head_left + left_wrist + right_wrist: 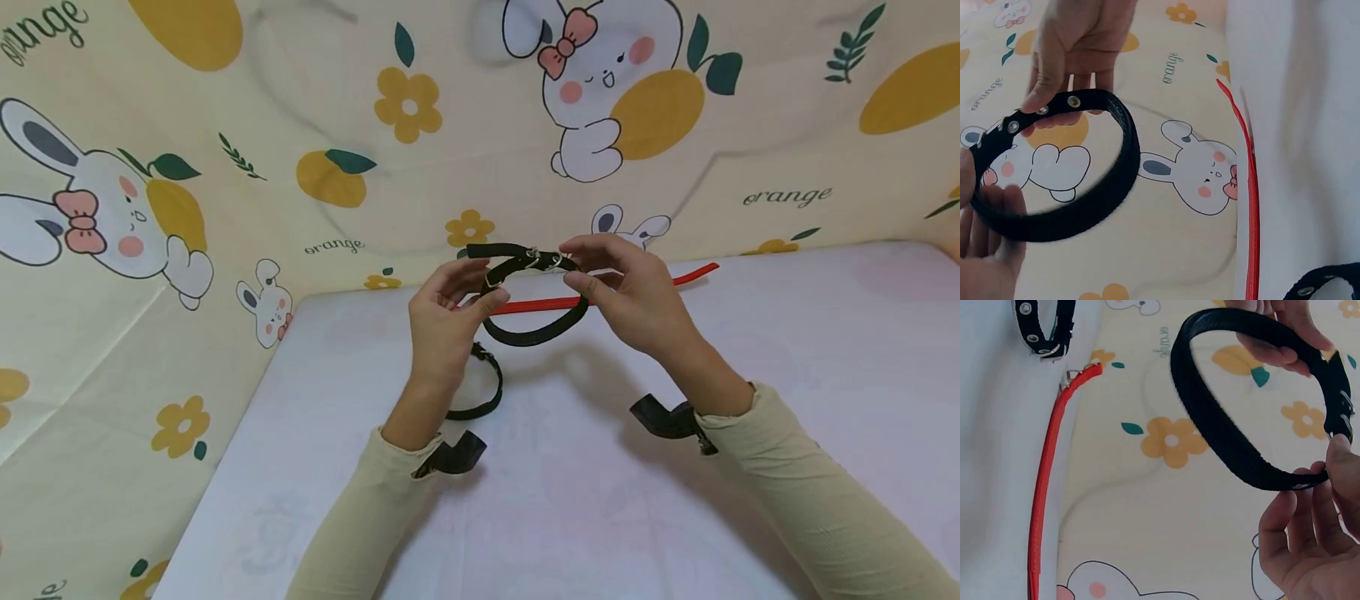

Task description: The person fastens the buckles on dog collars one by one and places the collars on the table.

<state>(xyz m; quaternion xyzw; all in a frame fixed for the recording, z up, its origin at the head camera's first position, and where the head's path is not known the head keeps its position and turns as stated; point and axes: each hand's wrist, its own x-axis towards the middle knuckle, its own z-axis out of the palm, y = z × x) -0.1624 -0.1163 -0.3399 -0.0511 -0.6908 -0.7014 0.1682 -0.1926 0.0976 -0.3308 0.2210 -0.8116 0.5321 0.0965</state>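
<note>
A black collar point(534, 337) with metal eyelets and a buckle is closed into a loop and held up above the table. My left hand point(444, 321) pinches its left side between thumb and fingers, near the loose strap end. On the opposite side, by the buckle point(553, 262), my right hand point(637, 292) grips the band with thumb and fingertips. The right wrist view shows the buckle point(1345, 409) edge-on between both hands. Eyelets point(1074, 101) line the band in the left wrist view.
Behind the hands a red collar point(540, 306) lies stretched out on the white table point(570, 500). Another black collar point(495, 398), looped, rests near the left forearm and is partly hidden by it. A cloth backdrop point(480, 175) with rabbits and oranges rises at the back.
</note>
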